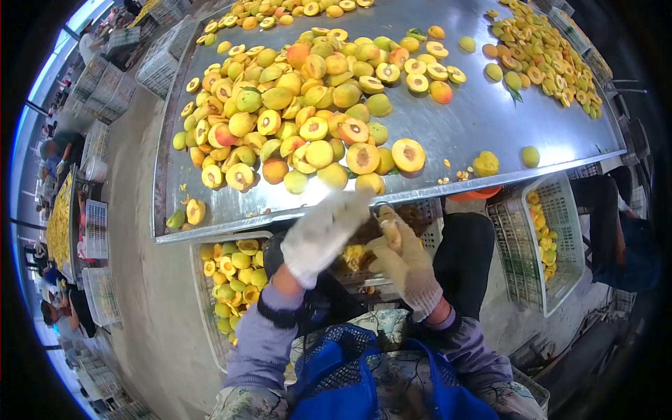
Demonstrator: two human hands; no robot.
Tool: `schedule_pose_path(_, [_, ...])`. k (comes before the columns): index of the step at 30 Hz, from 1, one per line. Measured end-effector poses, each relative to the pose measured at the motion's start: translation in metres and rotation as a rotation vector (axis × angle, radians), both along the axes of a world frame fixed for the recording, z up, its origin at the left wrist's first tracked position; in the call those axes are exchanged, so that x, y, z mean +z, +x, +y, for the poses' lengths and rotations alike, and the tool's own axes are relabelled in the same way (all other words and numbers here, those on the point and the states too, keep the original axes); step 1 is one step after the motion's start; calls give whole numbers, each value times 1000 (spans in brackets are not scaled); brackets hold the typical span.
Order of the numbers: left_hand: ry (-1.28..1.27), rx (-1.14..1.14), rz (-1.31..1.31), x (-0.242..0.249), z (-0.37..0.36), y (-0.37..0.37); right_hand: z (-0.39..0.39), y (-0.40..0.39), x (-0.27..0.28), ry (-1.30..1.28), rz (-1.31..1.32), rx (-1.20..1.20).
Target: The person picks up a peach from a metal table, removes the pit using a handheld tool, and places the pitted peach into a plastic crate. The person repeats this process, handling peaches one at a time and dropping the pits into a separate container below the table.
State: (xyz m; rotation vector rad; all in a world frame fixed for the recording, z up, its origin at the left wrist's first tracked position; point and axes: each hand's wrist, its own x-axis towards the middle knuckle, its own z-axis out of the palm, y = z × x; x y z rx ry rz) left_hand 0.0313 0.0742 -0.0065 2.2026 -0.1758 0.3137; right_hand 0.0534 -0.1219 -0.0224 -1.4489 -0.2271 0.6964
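My left hand (323, 236), in a white glove, is smeared by motion at the table's near edge. Its fingers point up and right, just below a peach half (369, 184), and their grip is blurred. Beside it, my right hand (407, 269) in a knit glove is closed round a short pitting tool (387, 222) with a dark rounded tip pointing up. Halved and whole yellow peaches (318, 131) lie heaped on the metal table (448, 150) beyond both hands. Below them, partly hidden by my hands, a crate (432, 222) contains pitted scraps.
A crate of peach halves (201, 280) stands at my left knee, and another white crate (567, 259) at the right. The raised table rim (280, 218) runs across in front of me. A second peach pile (553, 63) lies far right. A person's leg (598, 210) shows there.
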Motion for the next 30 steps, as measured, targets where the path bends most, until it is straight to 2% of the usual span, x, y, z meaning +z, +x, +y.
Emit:
schedule_pose_path(1, [-158,189,286,12,-5,18,-4,0,13,-49,166,-51])
schedule_pose_path(3, [309,240,85,8,0,60,-7,-2,11,-35,118,-106])
schedule_pose_path(5, [637,233,66,-10,1,96,-12,0,11,-58,-86,-101])
schedule_pose_path(6, [641,227,130,-24,2,106,-16,3,29,-156,63,-61])
schedule_pose_path(7, [750,144,431,-23,1,119,-21,3,20,-84,90,-64])
schedule_pose_path(8, [794,180,405,-31,1,120,-21,5,26,-78,142,-87])
schedule_pose_path(9, [728,212,458,-44,2,120,-21,6,33,-75,196,-110])
schedule_pose_path(11, [635,242,641,-29,1,114,-32,7,16,-101,31,-108])
schedule_pose_path(15, [666,244,521,-22,10,103,-22,5,40,-134,154,-90])
schedule_pose_path(17, [499,242,431,-32,12,102,-19,3,26,-103,198,-63])
schedule_pose_path(19, [473,216,512,-23,14,103,-16,-4,23,54,206,-95])
schedule_pose_path(20, [424,223,530,-27,16,103,-15,-5,25,-83,96,-92])
schedule_pose_path(21, [372,225,549,-33,16,103,-18,-4,27,-97,61,-55])
schedule_pose_path(23, [356,234,603,-35,17,107,-22,-4,30,-37,224,-71])
schedule_pose_path(25, [410,260,408,-36,18,106,-23,-1,31,-58,257,-83])
schedule_pose_path(26, [410,248,409,-38,18,105,-23,-1,32,-76,298,-81])
schedule_pose_path(27, [346,271,517,-39,17,106,-20,-1,37,-79,305,-95])
schedule_pose_path(28, [282,292,625,-25,13,104,-15,-1,44,-70,248,-78])
schedule_pose_path(29, [113,282,674,-19,13,102,-15,-5,47,-66,195,-63])
schedule_pose_path(30, [38,275,571,-30,17,97,-18,-7,33,-112,-20,-31])
